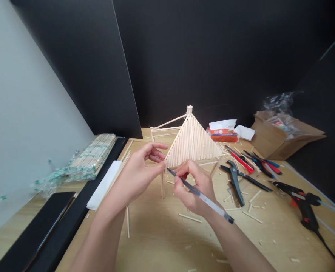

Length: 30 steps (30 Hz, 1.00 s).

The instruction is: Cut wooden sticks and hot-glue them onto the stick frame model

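A small house-like model [194, 141] of thin wooden sticks stands on the table, its triangular roof face covered in upright sticks. At the roof's lower left corner, my left hand [147, 164] pinches a thin wooden stick between thumb and fingers; the fingertips hide most of it. My right hand [195, 185] grips a pen [209, 203] with a clear barrel and dark ends. The pen's tip points up and left, close to my left thumb and the corner. Whether it touches the stick, I cannot tell.
Right of the model lie cutters [235, 183], pliers [259, 164] and a black glue gun [300, 202]. A cardboard box [283, 141] and an orange packet [224, 135] stand behind. Bagged sticks [92, 156], folded white paper [105, 185] and a phone [39, 230] lie left. Offcuts are scattered about.
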{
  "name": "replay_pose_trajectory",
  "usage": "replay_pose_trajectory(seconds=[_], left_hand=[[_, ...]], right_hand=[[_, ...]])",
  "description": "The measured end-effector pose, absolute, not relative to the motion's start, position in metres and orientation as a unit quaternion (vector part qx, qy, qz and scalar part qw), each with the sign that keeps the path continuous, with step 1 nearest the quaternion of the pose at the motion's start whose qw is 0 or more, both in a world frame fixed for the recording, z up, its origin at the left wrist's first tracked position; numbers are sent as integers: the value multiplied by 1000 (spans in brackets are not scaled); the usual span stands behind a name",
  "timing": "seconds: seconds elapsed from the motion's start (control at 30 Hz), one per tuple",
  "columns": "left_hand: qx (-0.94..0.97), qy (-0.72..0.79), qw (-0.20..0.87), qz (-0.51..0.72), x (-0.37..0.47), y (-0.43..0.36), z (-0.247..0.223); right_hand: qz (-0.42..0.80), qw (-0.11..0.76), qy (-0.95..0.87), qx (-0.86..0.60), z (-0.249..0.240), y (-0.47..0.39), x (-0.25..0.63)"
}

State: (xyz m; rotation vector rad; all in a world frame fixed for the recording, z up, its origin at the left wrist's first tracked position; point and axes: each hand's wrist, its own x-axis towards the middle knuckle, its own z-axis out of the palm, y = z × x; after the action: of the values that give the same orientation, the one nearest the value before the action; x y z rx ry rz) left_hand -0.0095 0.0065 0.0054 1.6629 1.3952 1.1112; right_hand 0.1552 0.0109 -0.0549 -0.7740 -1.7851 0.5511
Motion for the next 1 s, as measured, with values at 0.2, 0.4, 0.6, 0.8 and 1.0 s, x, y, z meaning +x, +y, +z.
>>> replay_pose_trajectory(seconds=[0.2, 0.4, 0.6, 0.8, 1.0], left_hand=[[641, 538, 344, 425, -9, 6, 6], [645, 533, 347, 423, -10, 6, 5], [645, 534, 347, 423, -10, 6, 5], [647, 535, 345, 420, -10, 6, 5], [656, 532, 335, 418, -11, 5, 6]], right_hand=[[231, 528, -750, -325, -54, 10, 155], [231, 528, -748, -331, -54, 9, 155], [230, 526, -748, -333, -56, 11, 154], [133, 539, -772, -310, -44, 4, 159], [-60, 465, -790, -395, -32, -17, 156]])
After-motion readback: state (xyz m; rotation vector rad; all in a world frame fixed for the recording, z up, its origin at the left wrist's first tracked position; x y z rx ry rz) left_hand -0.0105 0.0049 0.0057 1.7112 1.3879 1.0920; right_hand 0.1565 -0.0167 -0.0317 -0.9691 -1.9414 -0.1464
